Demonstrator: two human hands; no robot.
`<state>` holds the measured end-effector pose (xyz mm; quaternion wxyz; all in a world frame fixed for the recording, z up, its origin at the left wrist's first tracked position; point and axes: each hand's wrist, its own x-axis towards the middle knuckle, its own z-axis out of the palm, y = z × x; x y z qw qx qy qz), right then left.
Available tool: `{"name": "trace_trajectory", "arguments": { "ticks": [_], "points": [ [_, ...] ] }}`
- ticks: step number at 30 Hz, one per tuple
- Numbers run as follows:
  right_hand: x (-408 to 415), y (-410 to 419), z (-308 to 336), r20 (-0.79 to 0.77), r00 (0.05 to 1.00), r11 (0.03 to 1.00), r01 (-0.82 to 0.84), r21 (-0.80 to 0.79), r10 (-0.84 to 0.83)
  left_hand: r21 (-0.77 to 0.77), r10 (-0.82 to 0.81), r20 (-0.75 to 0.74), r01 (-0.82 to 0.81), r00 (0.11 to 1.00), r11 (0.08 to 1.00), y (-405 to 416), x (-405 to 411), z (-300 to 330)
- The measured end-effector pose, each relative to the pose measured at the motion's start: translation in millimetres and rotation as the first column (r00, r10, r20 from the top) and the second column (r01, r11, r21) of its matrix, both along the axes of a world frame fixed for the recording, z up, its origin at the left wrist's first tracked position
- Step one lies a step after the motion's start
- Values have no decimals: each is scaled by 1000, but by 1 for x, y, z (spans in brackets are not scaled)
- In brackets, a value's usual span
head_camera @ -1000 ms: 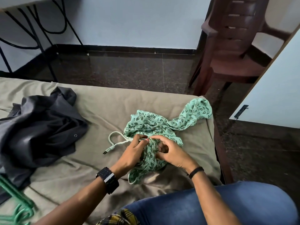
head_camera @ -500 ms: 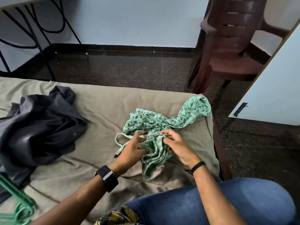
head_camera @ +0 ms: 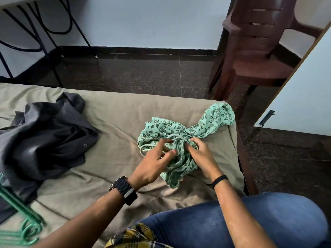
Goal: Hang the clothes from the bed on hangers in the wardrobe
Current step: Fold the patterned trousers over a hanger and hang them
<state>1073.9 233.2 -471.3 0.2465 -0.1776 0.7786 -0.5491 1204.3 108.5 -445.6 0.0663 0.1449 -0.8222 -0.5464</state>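
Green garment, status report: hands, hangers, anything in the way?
Both hands, left and right, gripping bunched green garment on bed. Green hangers untouched, far left. Drawstring tangled near grip.

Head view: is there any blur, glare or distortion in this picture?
Head view: the chair top is motion-blurred; the dark floor shows soft reflections; wide-angle distortion bends the wardrobe door edge; both hands and the green garment are sharp.
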Motion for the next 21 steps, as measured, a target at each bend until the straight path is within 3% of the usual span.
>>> {"name": "trace_trajectory", "arguments": {
  "ticks": [1, 4, 8, 12, 16, 19, 21],
  "points": [
    [1, 0, 1, -21, 1000, 1000, -17, -10, 17, -30, -66, 51, 67, 997, 997, -1, -1, 3],
    [2, 0, 4, -33, 999, 998, -30, -48, 28, -342, -108, 112, 140, 988, 929, -4, -4, 2],
    [2, 2, 7, -7, 999, 997, -46, -66, 46, -464, -103, -87, 51, 991, 885, -13, -9, 3],
    [6, 0, 12, -131, 983, 990, -135, -43, 128, -525, -280, 63, 271, 958, 807, -18, -14, 12],
    [13, 1, 11, -356, 919, 983, -130, 126, 167, -540, -293, 249, 383, 923, 749, -23, -17, 20],
    [19, 2, 7, -615, 743, 946, -72, 317, 262, -655, -240, 305, 386, 921, 649, -27, -21, 28],
    [23, 3, 5, -606, 711, 905, -100, 413, 356, -697, -209, 293, 358, 933, 622, -33, -21, 32]
  ]
}}
